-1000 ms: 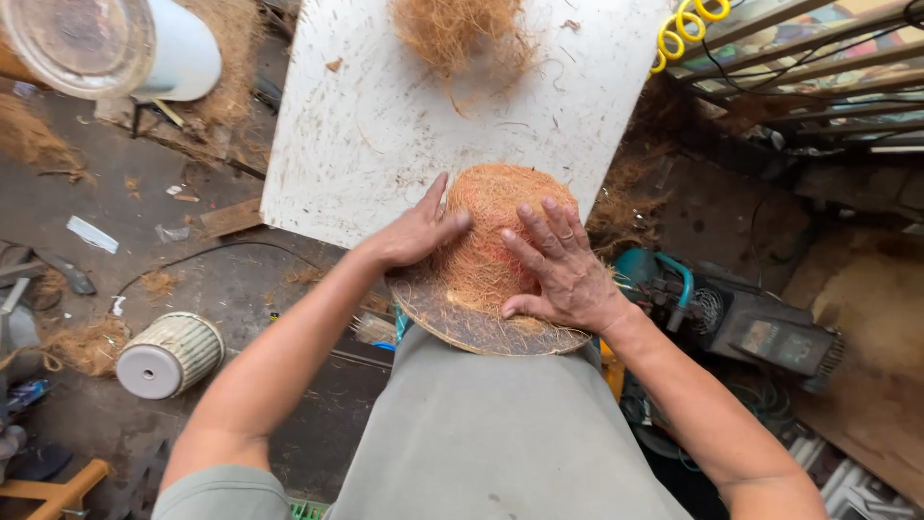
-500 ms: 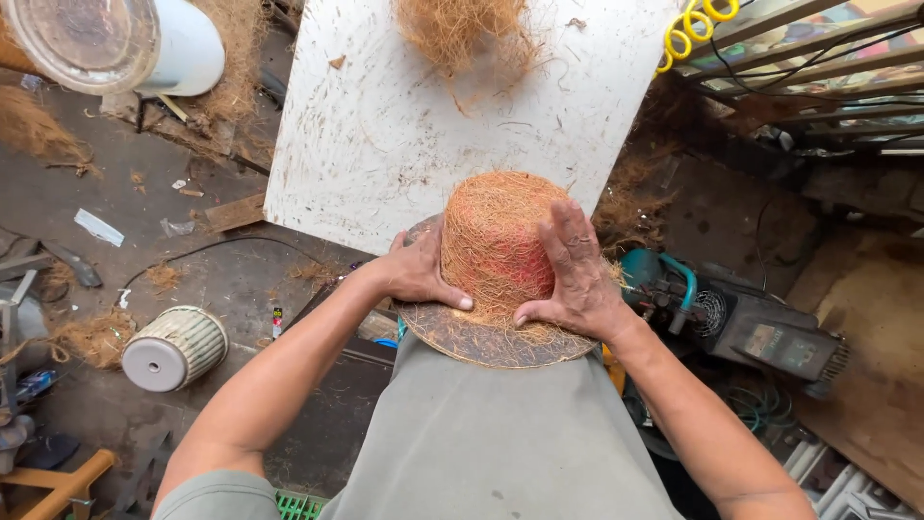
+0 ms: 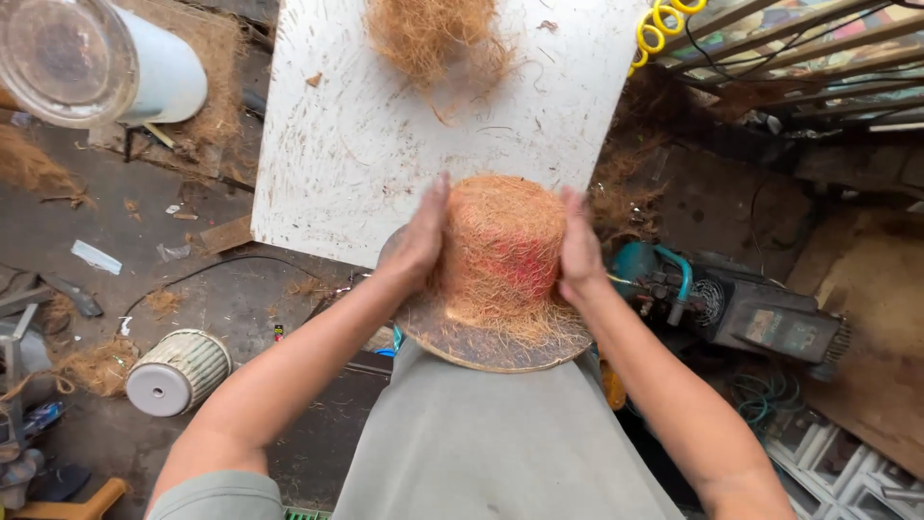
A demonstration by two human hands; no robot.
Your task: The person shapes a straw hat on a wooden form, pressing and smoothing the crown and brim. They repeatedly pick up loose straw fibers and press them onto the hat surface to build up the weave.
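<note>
- The coir pot (image 3: 500,252), a rounded mound of orange-brown fibre with a reddish patch on its side, stands upright on a round disc (image 3: 486,345) that rests on the person's lap, just at the near edge of the white board (image 3: 385,125)
- The left hand (image 3: 421,239) lies flat against the pot's left flank, fingers extended and pointing away from the body, palm pressing inward
- The right hand (image 3: 578,246) mirrors it on the right flank, also open and flat; neither hand curls around anything
- The pot sits squarely between the two palms, both equally near and touching it
- A loose tuft of fibre (image 3: 438,39) lies at the board's far edge, well apart from both hands
</note>
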